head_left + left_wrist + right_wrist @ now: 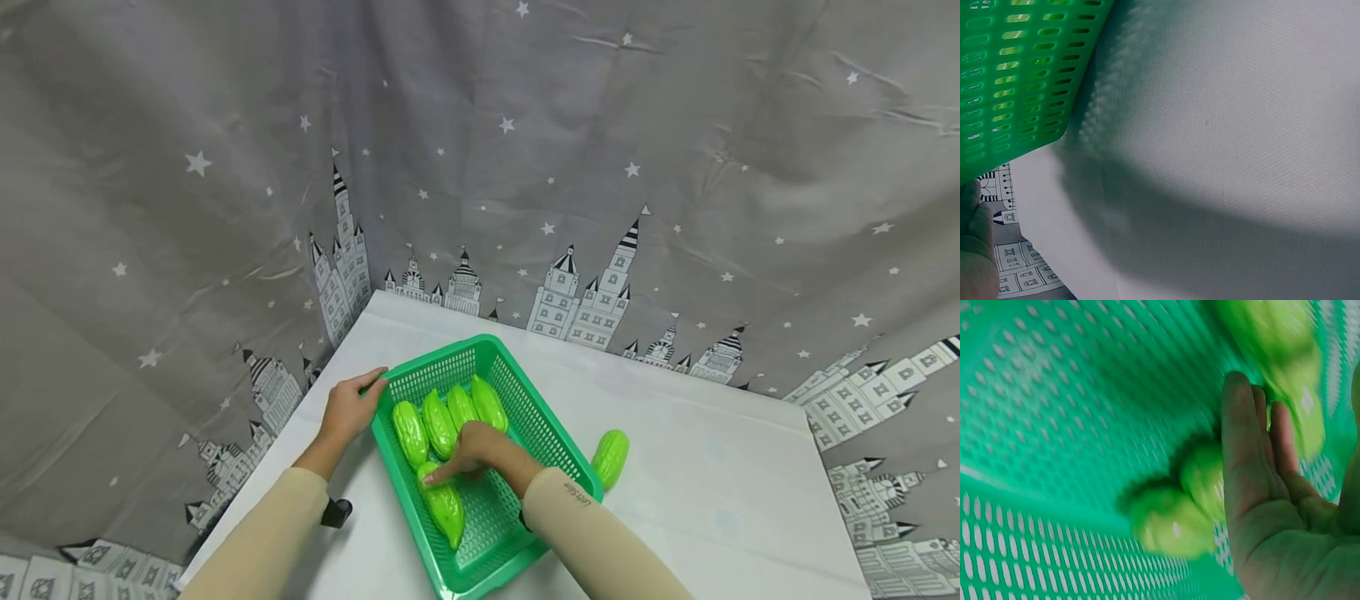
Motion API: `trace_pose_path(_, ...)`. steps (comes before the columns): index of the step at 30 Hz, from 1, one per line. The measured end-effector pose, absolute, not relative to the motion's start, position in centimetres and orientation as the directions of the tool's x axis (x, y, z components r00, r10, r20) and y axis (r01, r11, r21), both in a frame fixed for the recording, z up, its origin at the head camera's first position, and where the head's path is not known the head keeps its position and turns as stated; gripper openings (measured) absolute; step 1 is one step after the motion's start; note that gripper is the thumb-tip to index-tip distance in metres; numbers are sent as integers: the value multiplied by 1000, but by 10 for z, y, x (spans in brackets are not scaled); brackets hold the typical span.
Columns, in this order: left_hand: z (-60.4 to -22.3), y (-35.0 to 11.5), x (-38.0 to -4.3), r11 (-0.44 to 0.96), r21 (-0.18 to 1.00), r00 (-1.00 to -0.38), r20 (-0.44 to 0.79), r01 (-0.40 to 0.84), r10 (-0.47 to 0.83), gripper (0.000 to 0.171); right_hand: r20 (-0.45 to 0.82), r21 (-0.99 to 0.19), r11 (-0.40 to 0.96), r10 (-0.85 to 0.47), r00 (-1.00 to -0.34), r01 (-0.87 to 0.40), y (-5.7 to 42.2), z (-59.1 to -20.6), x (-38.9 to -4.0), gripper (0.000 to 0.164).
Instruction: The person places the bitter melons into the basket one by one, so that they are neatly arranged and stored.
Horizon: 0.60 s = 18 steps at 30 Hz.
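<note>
A green plastic basket (pixel 542 408) with slotted walls stands at a slant on the white table. My left hand (pixel 356 407) grips its rim at the far left corner; in the left wrist view only part of that hand (pixel 977 253) shows, below the slotted wall. Inside lie several glossy, ridged bitter melons, with a row of them (pixel 439 423) toward the far end. One more bitter melon (pixel 446 512) lies along the left wall. My right hand (pixel 471 450) reaches into the basket, its thumb against that melon's far end. In the right wrist view its fingers (pixel 1244 437) look straight, beside blurred melons.
Another bitter melon (pixel 611 458) lies on the white table (pixel 720 500), just outside the basket's right wall. A grey curtain (pixel 480 167) printed with stars and castles hangs behind and at the sides. Something small and black (pixel 337 512) is at the left wrist.
</note>
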<state>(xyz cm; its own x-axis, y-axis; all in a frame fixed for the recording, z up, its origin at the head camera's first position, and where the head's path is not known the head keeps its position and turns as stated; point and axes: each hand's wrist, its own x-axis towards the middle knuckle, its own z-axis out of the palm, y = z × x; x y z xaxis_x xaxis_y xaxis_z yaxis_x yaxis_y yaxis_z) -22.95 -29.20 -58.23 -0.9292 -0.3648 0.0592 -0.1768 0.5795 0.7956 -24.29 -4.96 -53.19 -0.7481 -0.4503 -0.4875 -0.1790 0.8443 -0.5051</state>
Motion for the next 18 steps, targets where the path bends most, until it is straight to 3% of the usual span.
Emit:
trace_pose_path(4, -581, -293, -232, 585, 791, -928, 63, -178, -367, 41, -296, -805, 587, -523, -799, -86, -38, -509, -267, 38)
trace_pose_path(6, -582, -293, -233, 584, 790, -926, 57, -186, -373, 40, -235, -888, 459, -535, -812, -46, -33, -500, -275, 43)
trace_pose_path(12, -584, -293, -233, 577, 792, -925, 39, -201, -377, 42, -208, -910, 413, -540, -816, -42, -22, -492, -284, 49)
trace_pose_path(18, -582, -292, -232, 573, 794, -928, 31, -202, -371, 43, -57, -962, 244, -620, -783, -123, -2, -494, -293, 54)
